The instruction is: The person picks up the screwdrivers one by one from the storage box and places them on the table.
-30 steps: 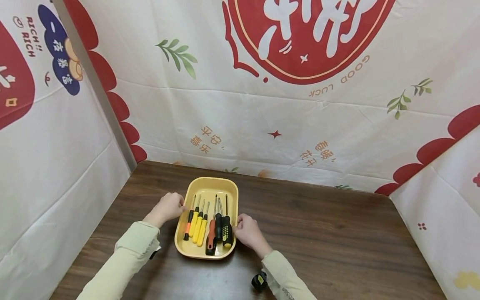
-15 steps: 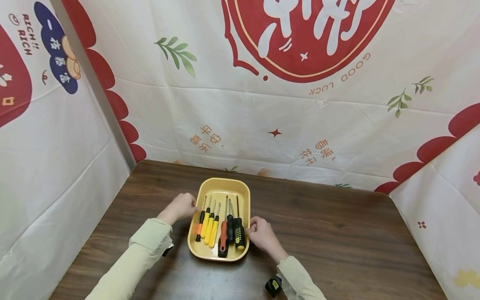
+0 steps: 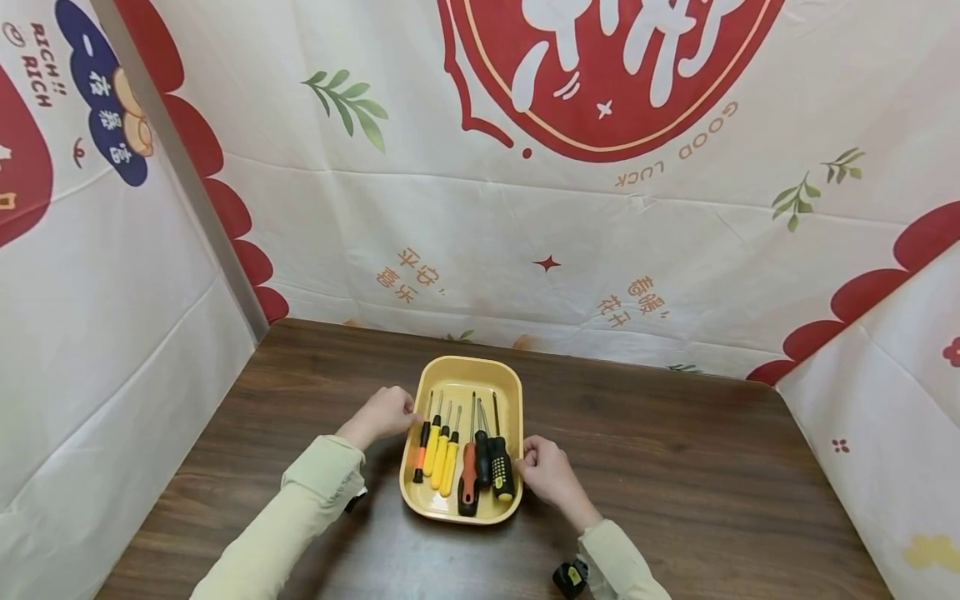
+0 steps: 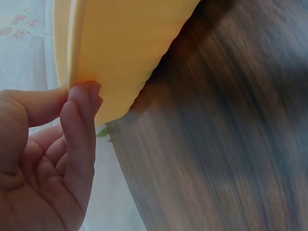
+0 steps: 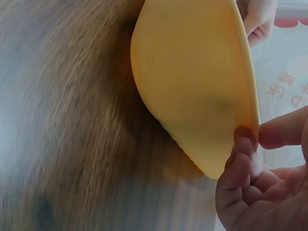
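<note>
A yellow rectangular tray [image 3: 441,510] with rounded corners is between my two hands in the head view. Inside it lie several screwdrivers side by side: slim yellow ones [image 3: 448,468] with black collars, a black-and-orange one [image 3: 422,454], a red-and-black one [image 3: 468,475] and black-handled ones [image 3: 501,479]. My left hand [image 3: 384,414] pinches the tray's left rim between thumb and fingers, as the left wrist view shows close up. On the opposite side my right hand [image 3: 551,468] pinches the right rim, thumb inside and fingers against the outer wall [image 5: 192,72].
The dark wood-grain table [image 3: 675,483] reaches back to a white printed cloth [image 3: 480,217] hanging behind it. More cloth hangs at the left and right sides. A small black device [image 3: 570,577] is at my right sleeve.
Both hands have shifted the tray steadily to the right across the table, with the screwdrivers riding in it. Their pinch on the two rims stays the same.
</note>
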Available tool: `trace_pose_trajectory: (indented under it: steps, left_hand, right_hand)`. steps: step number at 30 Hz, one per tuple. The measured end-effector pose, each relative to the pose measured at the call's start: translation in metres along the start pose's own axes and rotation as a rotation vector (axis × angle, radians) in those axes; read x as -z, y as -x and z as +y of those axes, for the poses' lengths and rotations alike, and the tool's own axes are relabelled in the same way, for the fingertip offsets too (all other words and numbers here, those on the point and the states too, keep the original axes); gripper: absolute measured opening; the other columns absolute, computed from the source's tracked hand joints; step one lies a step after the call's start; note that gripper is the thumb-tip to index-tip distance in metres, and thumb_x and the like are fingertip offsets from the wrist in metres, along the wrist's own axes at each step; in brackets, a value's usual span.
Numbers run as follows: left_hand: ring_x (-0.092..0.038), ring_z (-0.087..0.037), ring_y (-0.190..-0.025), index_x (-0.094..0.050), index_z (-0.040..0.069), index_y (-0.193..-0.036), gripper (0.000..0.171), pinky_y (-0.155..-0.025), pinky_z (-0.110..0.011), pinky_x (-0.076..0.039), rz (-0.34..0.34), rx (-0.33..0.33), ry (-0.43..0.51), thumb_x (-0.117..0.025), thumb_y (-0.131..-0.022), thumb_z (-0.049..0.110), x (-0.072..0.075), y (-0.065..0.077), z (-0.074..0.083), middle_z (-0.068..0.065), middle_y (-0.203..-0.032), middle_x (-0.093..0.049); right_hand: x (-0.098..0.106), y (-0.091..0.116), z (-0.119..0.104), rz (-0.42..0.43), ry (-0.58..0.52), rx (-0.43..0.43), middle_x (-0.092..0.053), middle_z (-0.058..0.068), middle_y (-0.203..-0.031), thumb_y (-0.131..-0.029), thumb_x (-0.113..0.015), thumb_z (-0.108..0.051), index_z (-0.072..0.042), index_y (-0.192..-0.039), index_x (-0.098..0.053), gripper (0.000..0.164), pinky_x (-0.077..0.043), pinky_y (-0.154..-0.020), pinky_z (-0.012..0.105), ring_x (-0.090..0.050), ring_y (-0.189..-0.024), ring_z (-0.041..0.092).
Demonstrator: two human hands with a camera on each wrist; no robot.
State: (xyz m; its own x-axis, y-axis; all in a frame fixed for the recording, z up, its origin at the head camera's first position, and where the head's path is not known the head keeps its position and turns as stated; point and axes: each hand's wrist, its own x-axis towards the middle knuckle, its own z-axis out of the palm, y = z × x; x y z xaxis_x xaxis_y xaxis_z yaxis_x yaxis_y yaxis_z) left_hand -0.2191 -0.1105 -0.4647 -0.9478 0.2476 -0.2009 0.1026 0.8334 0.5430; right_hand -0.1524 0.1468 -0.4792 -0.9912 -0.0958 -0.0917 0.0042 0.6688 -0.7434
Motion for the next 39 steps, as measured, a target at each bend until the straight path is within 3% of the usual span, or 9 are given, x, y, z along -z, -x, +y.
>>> trace_pose_trajectory:
  steps: [10,18,32,39]
  left_hand:
    - [-0.032,-0.009,-0.042,-0.043,0.013,-0.051,0.039,-0.043,-0.02,-0.026,-0.004,-0.031,0.012,-0.064,-0.083,0.018,-0.008,-0.005,0.015,0.005,-0.045,-0.036]
    - [-0.035,-0.009,-0.043,-0.05,0.01,-0.055,0.033,-0.043,-0.021,-0.028,0.001,-0.027,0.033,-0.064,-0.084,0.018,-0.014,-0.008,0.024,0.004,-0.046,-0.038]
    - [-0.037,-0.008,-0.043,-0.054,0.009,-0.058,0.03,-0.043,-0.02,-0.03,0.037,-0.09,0.039,-0.063,-0.085,0.018,-0.021,-0.013,0.031,0.004,-0.046,-0.04]
    - [-0.047,-0.008,-0.044,-0.061,0.004,-0.066,0.023,-0.045,-0.02,-0.037,0.008,-0.122,0.092,-0.06,-0.087,0.016,-0.022,-0.012,0.028,0.0,-0.05,-0.055]
  right_hand:
    - [0.015,0.002,0.009,0.026,0.018,-0.017,-0.043,-0.002,-0.057,-0.075,-0.057,0.0,0.002,-0.081,-0.056,0.006,-0.033,-0.046,0.022,-0.04,-0.048,0.009]
    - [0.022,-0.001,0.018,0.04,0.048,-0.028,-0.043,-0.002,-0.059,-0.075,-0.056,0.001,0.004,-0.084,-0.057,0.01,-0.032,-0.049,0.022,-0.04,-0.051,0.01]
    - [0.029,-0.001,0.026,0.063,0.042,-0.06,-0.043,-0.002,-0.058,-0.076,-0.057,0.0,0.005,-0.086,-0.057,0.012,-0.032,-0.047,0.022,-0.04,-0.05,0.009]
    - [0.03,-0.001,0.025,0.061,0.022,-0.066,-0.043,-0.002,-0.057,-0.076,-0.058,0.0,0.005,-0.086,-0.058,0.011,-0.032,-0.048,0.022,-0.04,-0.05,0.01]
